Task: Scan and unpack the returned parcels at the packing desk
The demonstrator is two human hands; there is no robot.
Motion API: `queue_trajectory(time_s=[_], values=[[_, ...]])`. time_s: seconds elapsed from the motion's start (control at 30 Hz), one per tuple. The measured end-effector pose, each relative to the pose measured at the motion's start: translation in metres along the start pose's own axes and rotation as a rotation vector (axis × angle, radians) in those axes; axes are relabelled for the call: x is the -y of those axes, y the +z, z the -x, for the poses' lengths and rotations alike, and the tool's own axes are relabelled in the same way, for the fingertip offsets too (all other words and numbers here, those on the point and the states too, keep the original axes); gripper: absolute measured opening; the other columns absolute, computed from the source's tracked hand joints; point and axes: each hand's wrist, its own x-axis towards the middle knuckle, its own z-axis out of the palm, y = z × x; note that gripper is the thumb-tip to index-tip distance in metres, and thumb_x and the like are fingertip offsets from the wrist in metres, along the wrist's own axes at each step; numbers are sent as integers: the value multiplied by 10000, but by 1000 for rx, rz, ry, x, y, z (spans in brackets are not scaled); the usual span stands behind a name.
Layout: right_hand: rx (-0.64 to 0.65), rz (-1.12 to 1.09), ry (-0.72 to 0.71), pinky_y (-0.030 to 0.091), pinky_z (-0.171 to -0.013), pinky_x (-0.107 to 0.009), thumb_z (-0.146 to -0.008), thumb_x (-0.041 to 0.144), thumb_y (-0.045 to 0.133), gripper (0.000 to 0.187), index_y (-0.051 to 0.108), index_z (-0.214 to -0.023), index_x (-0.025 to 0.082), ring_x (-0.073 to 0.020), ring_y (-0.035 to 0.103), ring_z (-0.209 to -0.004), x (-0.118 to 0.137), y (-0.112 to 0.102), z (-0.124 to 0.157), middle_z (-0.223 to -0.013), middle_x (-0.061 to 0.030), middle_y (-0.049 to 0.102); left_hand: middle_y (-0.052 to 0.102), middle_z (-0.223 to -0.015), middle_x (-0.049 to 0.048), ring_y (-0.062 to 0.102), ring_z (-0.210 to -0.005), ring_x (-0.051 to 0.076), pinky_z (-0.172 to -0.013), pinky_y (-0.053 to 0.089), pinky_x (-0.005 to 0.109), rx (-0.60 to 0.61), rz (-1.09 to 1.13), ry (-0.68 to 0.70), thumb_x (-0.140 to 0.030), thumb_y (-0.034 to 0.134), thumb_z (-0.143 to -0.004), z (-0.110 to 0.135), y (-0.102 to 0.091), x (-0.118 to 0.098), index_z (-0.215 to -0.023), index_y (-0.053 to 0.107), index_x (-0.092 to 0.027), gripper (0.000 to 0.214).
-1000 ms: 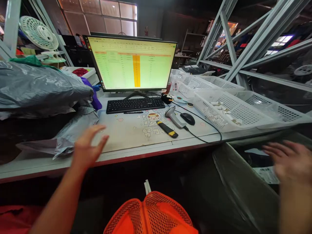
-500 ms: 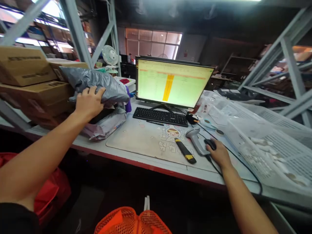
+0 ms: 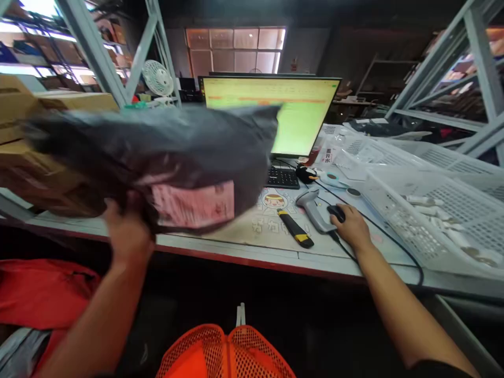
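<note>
A large dark grey plastic mailer bag (image 3: pixel 197 147) with a pinkish label hangs over the left of the desk, blurred by motion. My left hand (image 3: pixel 129 226) is closed on its lower left edge. The bag hides part of the monitor (image 3: pixel 303 121) and most of the keyboard (image 3: pixel 284 178). On the desk's right side, my right hand (image 3: pixel 350 224) rests over a black computer mouse (image 3: pixel 336 213), fingers around it. Just left of the mouse lies a grey barcode scanner (image 3: pixel 316 212). Beside that is a black and yellow box cutter (image 3: pixel 295 229).
White plastic baskets (image 3: pixel 429 231) with small items stand on the right. Cardboard boxes (image 3: pixel 16 163) are stacked at the left. A red bag (image 3: pixel 43 294) lies below the desk's left end. Metal rack posts (image 3: pixel 94 52) rise behind, and a cable (image 3: pixel 394 252) runs along the right.
My left hand has lifted the mailer bag off the pile and swung it toward me and right, its labelled side now showing. My right hand stays on the mouse.
</note>
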Motion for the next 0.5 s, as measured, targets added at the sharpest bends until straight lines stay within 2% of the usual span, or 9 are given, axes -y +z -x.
queue_trajectory(time_s=[0.07,0.13,0.23,0.3,0.37,0.5], values=[[27,11,21,496,-1077,-531,-885,461,501,539,651,-1317,177,-370,565,-1303,6,-4,2,-1392,-176,614,756,-1082,108,706,-1073,288,-937,591,397,172,126,-327,-778,669,-750,40,23,33,-1098,645,-176,696],[55,21,33,500,-1074,-534,-885,458,507,571,639,-1354,161,-373,558,-1316,10,-9,4,-1420,-182,597,742,-888,92,711,-895,268,-806,598,379,306,169,-448,-807,699,-695,64,45,65,-948,659,-167,689],[73,32,58,509,-1061,-530,-893,466,511,595,628,-1387,157,-371,568,-1303,13,-13,5,-1439,-180,582,713,-807,81,679,-831,244,-781,567,352,384,112,-380,-832,654,-721,70,68,100,-864,682,-145,702],[73,41,70,509,-1057,-524,-893,471,510,590,637,-1382,166,-368,577,-1290,13,-13,6,-1434,-176,582,720,-821,99,679,-882,259,-839,552,360,399,62,-337,-840,607,-751,64,77,111,-856,705,-130,725],[62,48,73,502,-1059,-521,-886,482,511,591,650,-1369,172,-371,584,-1276,11,-12,6,-1425,-176,586,719,-802,115,679,-906,278,-870,538,375,411,16,-320,-851,555,-779,60,81,115,-817,706,-125,743],[36,39,57,482,-1067,-534,-873,499,524,613,654,-1370,164,-389,585,-1254,7,-7,5,-1407,-187,593,707,-764,118,663,-851,277,-813,518,363,427,-31,-296,-868,494,-820,61,81,114,-754,686,-134,762]])
